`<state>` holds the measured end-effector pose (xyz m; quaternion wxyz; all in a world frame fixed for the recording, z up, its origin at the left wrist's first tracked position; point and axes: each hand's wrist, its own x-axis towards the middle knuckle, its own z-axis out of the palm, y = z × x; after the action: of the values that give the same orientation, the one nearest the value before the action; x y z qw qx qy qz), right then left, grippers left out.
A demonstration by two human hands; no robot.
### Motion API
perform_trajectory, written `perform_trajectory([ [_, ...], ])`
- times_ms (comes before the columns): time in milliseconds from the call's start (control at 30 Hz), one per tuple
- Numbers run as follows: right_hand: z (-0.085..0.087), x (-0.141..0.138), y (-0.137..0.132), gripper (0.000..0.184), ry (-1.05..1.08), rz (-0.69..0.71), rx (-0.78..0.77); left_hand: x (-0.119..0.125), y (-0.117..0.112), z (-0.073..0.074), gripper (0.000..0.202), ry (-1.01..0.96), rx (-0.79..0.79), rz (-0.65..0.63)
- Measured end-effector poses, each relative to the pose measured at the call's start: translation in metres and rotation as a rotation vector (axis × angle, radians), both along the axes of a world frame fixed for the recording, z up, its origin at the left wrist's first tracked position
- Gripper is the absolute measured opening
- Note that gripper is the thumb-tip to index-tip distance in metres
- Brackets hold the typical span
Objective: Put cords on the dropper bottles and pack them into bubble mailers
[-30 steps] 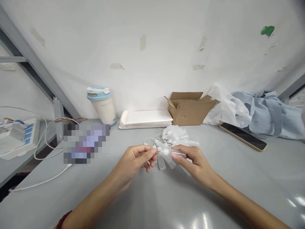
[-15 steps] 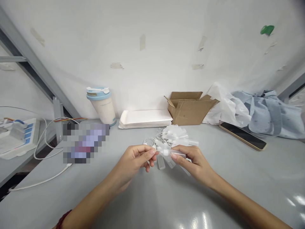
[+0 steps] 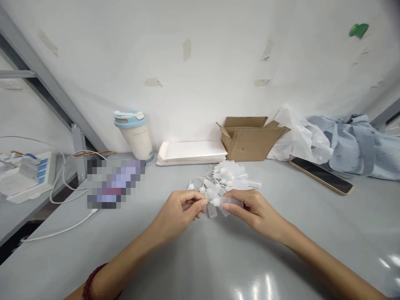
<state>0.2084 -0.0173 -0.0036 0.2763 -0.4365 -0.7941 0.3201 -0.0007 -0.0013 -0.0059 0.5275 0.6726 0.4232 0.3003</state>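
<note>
The right hand (image 3: 239, 201) grips 1 translucent bottle (image 3: 231, 201), its nozzle (image 3: 215, 202) at the pinched fingers (image 3: 198, 205) of the left hand (image 3: 181, 211), their hold unclear, while more bottles (image 3: 231, 170) lie heaped on the surface (image 3: 200, 262).

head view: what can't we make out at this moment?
All in the head view:
Left hand: its own grip hides what, if anything, it pinches.
Bottle: back end covered by the right hand.
Box: front wall hides its inside.
Cup: lettering too small.
Purple thing: pixelated.
Blue bag: cut by right edge.
</note>
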Motion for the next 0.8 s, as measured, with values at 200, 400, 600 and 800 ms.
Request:
perform_trajectory([
  [200, -0.005, -0.003, 0.000, 0.032, 0.004, -0.010, 0.005, 0.000, -0.002, -0.007, 0.024, 0.049, 0.037, -0.009],
  [400, -0.010, -0.008, -0.001, 0.028, -0.026, -0.077, 0.064, -0.002, 0.004, -0.004, 0.023, 0.057, 0.042, 0.023],
  [600, -0.010, -0.009, -0.001, 0.027, -0.010, -0.165, 0.114, -0.015, 0.012, 0.012, 0.032, 0.089, 0.209, 0.259],
  [800, -0.011, -0.009, -0.002, 0.025, -0.020, -0.131, 0.139, -0.009, 0.008, 0.010, 0.021, 0.186, 0.169, 0.081],
])
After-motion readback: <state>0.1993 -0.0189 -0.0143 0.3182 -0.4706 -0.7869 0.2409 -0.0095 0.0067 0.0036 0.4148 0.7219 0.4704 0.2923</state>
